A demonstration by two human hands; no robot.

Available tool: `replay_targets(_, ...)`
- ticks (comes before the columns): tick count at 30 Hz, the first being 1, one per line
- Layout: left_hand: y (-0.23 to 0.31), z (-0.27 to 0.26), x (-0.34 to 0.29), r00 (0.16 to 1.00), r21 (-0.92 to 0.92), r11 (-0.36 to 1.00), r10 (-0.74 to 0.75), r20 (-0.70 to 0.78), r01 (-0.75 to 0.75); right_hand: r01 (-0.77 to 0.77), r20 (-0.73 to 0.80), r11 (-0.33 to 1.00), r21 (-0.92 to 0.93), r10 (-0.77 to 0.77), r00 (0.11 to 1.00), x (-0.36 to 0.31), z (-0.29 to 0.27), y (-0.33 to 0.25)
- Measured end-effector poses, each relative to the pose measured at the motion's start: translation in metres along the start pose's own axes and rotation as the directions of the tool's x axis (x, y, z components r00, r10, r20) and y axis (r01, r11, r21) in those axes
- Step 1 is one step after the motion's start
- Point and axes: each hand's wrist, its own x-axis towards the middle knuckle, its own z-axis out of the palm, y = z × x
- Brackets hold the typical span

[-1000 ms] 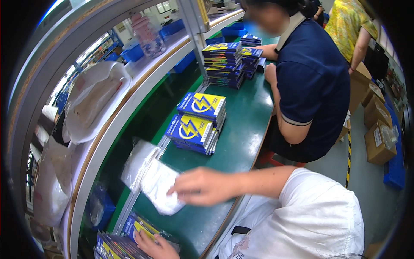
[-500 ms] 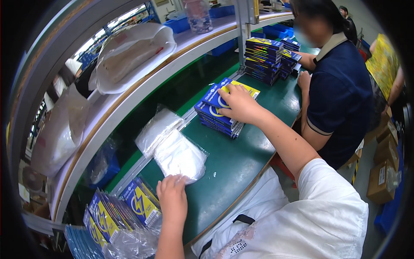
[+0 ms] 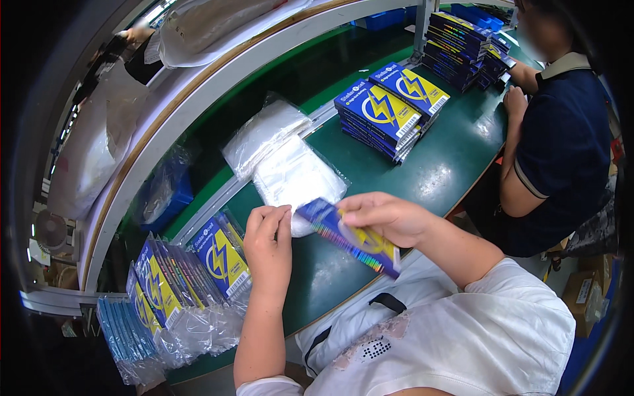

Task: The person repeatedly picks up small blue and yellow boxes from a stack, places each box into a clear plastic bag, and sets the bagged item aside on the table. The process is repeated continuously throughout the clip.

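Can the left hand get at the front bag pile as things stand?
Probably yes: the left hand is right at the near edge of the front bag pile, whose top lies largely uncovered. The box in the right hand partly hides that edge.

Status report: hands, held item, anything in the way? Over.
Right hand gripping flat blue-and-yellow box, tilted. Left hand at edge of clear plastic bags, grip unclear. No obstruction visible.

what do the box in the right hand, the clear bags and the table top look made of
Box: probably glossy printed card, going by its flat sides and rainbow shine. Bags: thin, shiny plastic film, given the see-through edges and glare. Table top: smooth green, softly reflecting light; perhaps rubber matting or laminate.
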Motion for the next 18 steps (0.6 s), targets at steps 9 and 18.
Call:
replay_targets(9,-0.011,-0.004,0.001,0.861,-0.307,0.805,-0.484,0.155,0.508,-0.009,-0.031,0.999,-0.053,0.007,1.000,0.032,-0.001,-0.002)
replay_targets(18,-0.008,-0.002,-0.009,0.874,-0.358,0.799,-0.467,0.136,0.483,0.058,-0.244,0.982,-0.182,-0.102,0.964,0.018,0.005,0.008)
